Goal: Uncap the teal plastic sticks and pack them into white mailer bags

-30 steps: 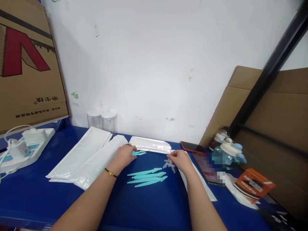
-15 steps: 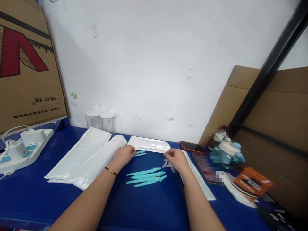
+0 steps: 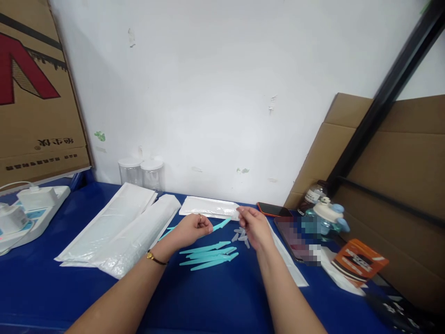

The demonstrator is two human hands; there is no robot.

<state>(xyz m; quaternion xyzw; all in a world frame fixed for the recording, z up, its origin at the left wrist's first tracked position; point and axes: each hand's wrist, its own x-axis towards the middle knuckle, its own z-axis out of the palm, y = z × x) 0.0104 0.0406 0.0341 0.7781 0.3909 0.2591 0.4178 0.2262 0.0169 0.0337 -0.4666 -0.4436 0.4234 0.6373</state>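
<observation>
My left hand (image 3: 194, 230) pinches a turquoise razor-like stick (image 3: 222, 224), its tip pointing right toward my other hand. Fingers pressed together, my right hand (image 3: 253, 224) is beside that tip; whatever it grips is too small to make out. Several more turquoise sticks (image 3: 208, 256) lie in a pile on the blue table below my hands. Another turquoise piece is partly hidden behind my left hand. Small translucent caps (image 3: 240, 235) lie just left of my right wrist.
White padded mailers (image 3: 114, 222) lie at left, another (image 3: 205, 207) behind my hands. Two lidded jars (image 3: 152, 174) stand by the wall. A power strip (image 3: 52, 208) is far left; phones (image 3: 274, 209), a teal bottle (image 3: 325, 218) and an orange pouch (image 3: 359, 262) are at right.
My left hand has moved right and now holds a turquoise stick out toward my right hand. My right hand has turned and lifted slightly. The view has shifted a little.
</observation>
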